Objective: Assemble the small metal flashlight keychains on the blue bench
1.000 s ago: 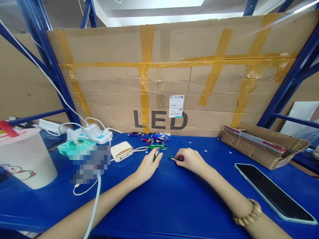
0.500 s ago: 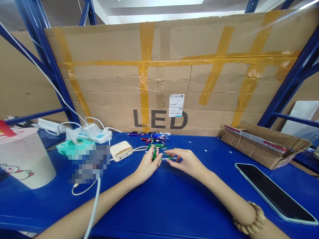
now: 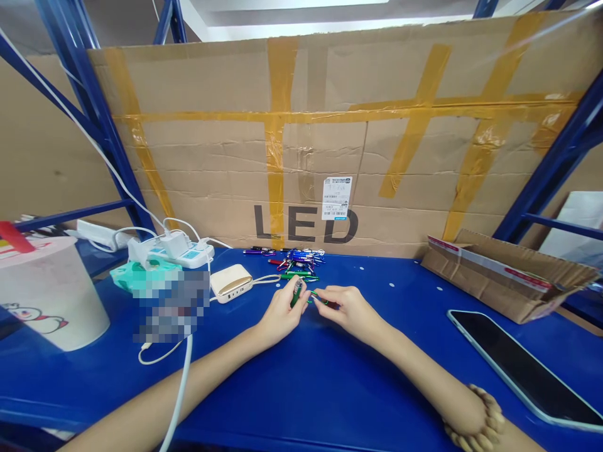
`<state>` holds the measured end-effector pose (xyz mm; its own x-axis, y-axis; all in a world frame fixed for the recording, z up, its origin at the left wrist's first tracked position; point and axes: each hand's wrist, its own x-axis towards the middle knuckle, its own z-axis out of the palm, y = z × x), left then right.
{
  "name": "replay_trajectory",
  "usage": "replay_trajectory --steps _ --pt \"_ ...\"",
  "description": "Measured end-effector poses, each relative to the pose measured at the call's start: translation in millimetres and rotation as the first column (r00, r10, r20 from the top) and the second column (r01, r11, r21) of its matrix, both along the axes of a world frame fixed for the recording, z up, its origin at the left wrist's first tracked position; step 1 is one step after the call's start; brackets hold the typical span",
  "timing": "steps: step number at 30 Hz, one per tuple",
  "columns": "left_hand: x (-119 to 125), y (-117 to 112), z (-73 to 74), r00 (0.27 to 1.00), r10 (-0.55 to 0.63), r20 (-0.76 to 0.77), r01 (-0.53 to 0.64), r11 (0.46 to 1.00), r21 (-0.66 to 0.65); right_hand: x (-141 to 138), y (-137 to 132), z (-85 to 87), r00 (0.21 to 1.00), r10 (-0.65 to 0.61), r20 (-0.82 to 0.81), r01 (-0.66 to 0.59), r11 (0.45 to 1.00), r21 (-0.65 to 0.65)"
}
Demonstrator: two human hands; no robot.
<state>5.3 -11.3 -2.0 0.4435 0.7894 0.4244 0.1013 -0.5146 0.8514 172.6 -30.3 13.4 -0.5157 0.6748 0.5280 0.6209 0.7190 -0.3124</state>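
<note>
My left hand (image 3: 281, 309) is closed around a small green metal flashlight (image 3: 296, 294), its silver end pointing up. Opposite it, my right hand (image 3: 352, 309) pinches a green carabiner (image 3: 314, 295) between thumb and fingers, and much of the clip is hidden by the fingertips. Whether the clip is joined to the flashlight I cannot tell. Just beyond both hands lies a pile of small metal keychain lights (image 3: 301, 258) with clips, in blue, purple, red and green.
A cream power bank (image 3: 230, 284) with a strap lies left of the pile. Further left stand a power strip (image 3: 181, 252), a teal packet (image 3: 141, 276) and a large cup (image 3: 51, 295). At right are a phone (image 3: 522, 364) and an open cardboard box (image 3: 499, 279); cardboard (image 3: 211, 163) walls the back.
My right fingers have closed in on the carabiner, which showed more openly before. Both hands sit slightly further right in view, and the whole scene has shifted a little with the camera.
</note>
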Motion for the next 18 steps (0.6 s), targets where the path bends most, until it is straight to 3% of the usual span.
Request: replay_trajectory --steps 4,8,10,13,18 --pt "-1.9 0.1 0.9 0.998 0.037 -0.059 -0.037 0.999 0.004 0.9 1.1 -0.5 0.998 -0.027 -0.052 0.029 0.999 0.043" --pt "-4.0 -1.6 4.9 0.937 0.181 -0.298 -0.173 0.984 0.053 8.0 3.3 1.5 0.973 -0.094 -0.212 0.129 0.979 0.156" --pt "-3.5 -3.0 6.3 0.886 0.206 -0.415 -0.185 0.979 0.09 9.7 3.5 2.1 0.958 -0.098 -0.269 0.151 0.971 0.187" --pt "-1.6 -4.5 6.0 0.838 0.196 -0.509 -0.154 0.98 0.123 6.9 2.2 1.2 0.965 -0.041 -0.258 0.099 0.971 0.216" --pt "-1.4 -1.7 -0.5 0.827 0.176 -0.534 -0.12 0.983 0.138 -0.1 -0.9 0.3 0.989 0.036 -0.147 0.001 0.969 0.248"
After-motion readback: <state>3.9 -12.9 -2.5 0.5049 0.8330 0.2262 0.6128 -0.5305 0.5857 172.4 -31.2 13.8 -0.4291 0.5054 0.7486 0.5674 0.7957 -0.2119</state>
